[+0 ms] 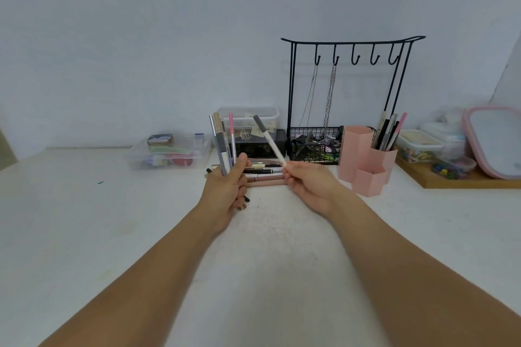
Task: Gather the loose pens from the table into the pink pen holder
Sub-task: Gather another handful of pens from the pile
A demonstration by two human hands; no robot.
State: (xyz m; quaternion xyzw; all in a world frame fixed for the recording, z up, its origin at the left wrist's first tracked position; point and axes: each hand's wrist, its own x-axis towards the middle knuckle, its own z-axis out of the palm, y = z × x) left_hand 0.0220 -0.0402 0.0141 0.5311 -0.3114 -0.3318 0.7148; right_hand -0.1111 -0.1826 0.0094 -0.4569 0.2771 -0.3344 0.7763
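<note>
At the centre of the frame, a person's left hand (225, 186) grips a bundle of pens (223, 144) upright, fingers wrapped tight around the lower barrels and thumb pressed against them, the tips fanning out above the fist. Just right of centre, the right hand (307, 186) pinches the lower end of a white pen (269, 139) between thumb and fingertips; its grey cap tilts up and to the left, toward the bundle. Between and behind the two hands, several loose pens (263, 175) lie side by side on the white table (84, 220), not yet collected. The pink pen holder (366, 160), a cluster of hexagonal cups, stands right of centre, near the right hand; its rear cup already holds a few pens, while the front cup looks empty.

The task appears roughly midway. The risk lies in the bundle: adding another pen means easing the fist, and a loosened grip could let barrels slide out below. The white pen, held only at its end, could swing or slip from the pinch. Dropping the whole bundle in at once could tip the light holder.
</note>
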